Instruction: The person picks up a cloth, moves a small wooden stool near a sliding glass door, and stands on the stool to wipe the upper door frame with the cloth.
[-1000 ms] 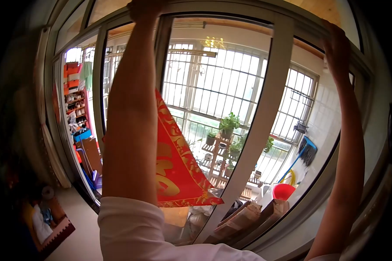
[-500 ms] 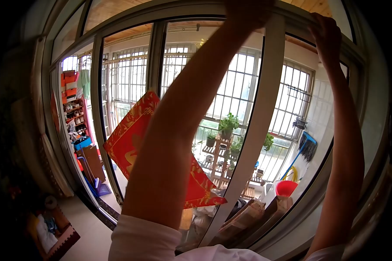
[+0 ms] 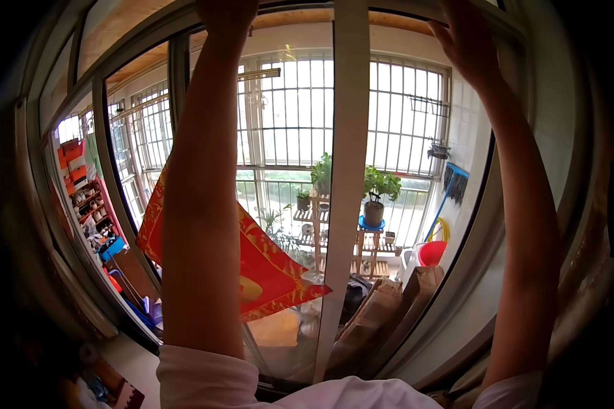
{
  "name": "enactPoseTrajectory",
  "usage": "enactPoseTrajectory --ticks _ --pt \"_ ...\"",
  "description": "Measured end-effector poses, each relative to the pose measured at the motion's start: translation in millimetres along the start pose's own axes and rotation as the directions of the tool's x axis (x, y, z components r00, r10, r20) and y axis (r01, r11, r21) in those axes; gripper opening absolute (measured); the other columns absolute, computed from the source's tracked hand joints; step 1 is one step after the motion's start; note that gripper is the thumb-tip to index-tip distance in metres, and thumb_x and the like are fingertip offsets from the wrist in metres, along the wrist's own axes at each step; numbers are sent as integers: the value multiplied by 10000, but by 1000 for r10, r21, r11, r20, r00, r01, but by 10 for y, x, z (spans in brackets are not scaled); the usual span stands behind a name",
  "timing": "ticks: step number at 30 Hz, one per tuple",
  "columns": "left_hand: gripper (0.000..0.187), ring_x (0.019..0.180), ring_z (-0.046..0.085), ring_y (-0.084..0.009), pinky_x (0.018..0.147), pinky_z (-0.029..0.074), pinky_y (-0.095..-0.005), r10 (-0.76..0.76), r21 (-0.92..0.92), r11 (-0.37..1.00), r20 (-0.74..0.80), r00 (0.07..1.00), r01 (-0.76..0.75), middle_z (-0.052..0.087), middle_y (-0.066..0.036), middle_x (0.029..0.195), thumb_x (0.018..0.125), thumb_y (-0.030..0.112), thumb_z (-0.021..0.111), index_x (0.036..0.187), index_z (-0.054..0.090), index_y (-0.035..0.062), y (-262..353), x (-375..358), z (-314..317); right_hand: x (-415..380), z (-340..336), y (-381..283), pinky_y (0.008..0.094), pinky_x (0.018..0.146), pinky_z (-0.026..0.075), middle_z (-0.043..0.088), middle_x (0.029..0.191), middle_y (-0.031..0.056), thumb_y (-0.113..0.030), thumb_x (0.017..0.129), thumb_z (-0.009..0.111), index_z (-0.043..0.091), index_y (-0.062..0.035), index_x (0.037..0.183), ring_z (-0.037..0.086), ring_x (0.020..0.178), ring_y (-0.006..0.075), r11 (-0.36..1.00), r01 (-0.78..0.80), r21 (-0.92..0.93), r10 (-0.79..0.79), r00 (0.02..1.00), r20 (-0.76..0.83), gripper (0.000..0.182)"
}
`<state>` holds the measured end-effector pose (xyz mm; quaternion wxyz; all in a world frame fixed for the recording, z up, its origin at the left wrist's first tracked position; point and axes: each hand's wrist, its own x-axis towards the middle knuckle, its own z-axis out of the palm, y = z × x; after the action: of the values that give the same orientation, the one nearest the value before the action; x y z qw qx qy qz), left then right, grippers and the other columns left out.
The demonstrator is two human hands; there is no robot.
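Both my arms reach up to the top of a glazed sliding door with a pale frame point(image 3: 351, 82). My left hand point(image 3: 226, 12) is at the upper edge of the view, dark and cut off, near the top rail; its fingers are hidden. My right hand point(image 3: 465, 37) is raised at the top right beside the upper frame, with one digit apart from the rest and the other fingertips out of view. A red diamond-shaped paper with gold patterns point(image 3: 273, 266) is on the glass, partly hidden behind my left forearm.
Beyond the glass are potted plants point(image 3: 373, 211) on a wooden stand, a blue mop point(image 3: 455, 183), a red basin point(image 3: 431, 253) and barred windows. Shoe shelves point(image 3: 92, 208) are at the left. A box of items point(image 3: 112, 382) lies on the floor at lower left.
The view has turned and shifted right, so the door and red paper appear further left. My left hand has moved left along the top, apart from my right hand.
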<state>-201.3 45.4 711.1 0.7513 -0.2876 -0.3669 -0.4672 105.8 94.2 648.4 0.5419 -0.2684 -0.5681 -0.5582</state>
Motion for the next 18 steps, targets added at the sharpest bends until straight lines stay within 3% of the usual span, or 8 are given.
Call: enactPoseTrajectory --ticks 2,4,6,9,12,15,17,18 --pt "201 933 525 -331 829 418 -441 -257 -218 948 -85 963 234 570 -135 996 879 206 494 1011 606 104 258 -90 -217 -207 284 184 419 1087 241 361 1370 156 -109 828 591 464 -47 1261 320 1290 286 998 38 -59 -40 999 -35 456" --pt "178 958 509 -358 862 393 -441 -201 -432 887 -44 979 163 559 -140 1034 860 141 526 1012 593 79 550 -185 -351 -393 431 243 409 1023 345 434 1338 112 -272 903 531 394 -140 1338 420 1233 272 975 185 124 -164 973 -161 474" --pt "218 1022 477 -360 872 403 -450 120 -599 783 -116 986 -166 514 -143 1124 837 134 563 1045 580 71 798 -294 -364 -550 392 141 421 1032 329 405 1366 96 -290 886 552 432 -142 1316 406 1239 276 970 173 173 -150 979 -137 470" --pt "330 1091 424 -344 873 435 -447 99 -531 846 58 993 -53 458 -129 1194 799 156 618 1106 559 49 1176 -558 -625 -803 201 38 421 1016 344 428 1343 80 -296 875 562 521 -166 1241 425 1217 268 977 80 199 -75 997 -34 390" --pt "301 1059 439 -339 823 456 -424 140 -528 843 23 990 -107 491 -114 1157 793 140 615 1078 584 47 1160 -687 -738 -1083 -36 52 395 993 368 466 1289 55 -268 873 562 618 -192 1127 451 1191 245 951 -45 307 80 992 -102 271" --pt "269 979 493 -321 806 451 -420 133 -540 838 61 989 -79 518 -114 1112 798 132 598 1055 596 54 1207 -923 -1020 -1468 -283 11 376 935 408 531 1167 56 -176 803 607 672 -132 997 491 1116 230 875 -233 424 313 941 -130 210" --pt "252 953 510 -317 799 449 -424 144 -552 830 82 986 -75 529 -124 1088 806 134 586 1044 597 53 1220 -1136 -1186 -1716 -460 -25 376 933 410 531 1155 55 -171 812 599 675 -137 994 494 1110 226 882 -267 388 335 935 -118 200" --pt "294 1002 508 -285 839 437 -402 151 -517 852 97 984 -80 535 -71 1150 785 160 611 1075 608 111 1228 -1320 -1238 -1841 -559 -42 377 931 412 531 1143 54 -166 821 590 678 -143 991 497 1103 222 886 -293 359 355 927 -120 193"
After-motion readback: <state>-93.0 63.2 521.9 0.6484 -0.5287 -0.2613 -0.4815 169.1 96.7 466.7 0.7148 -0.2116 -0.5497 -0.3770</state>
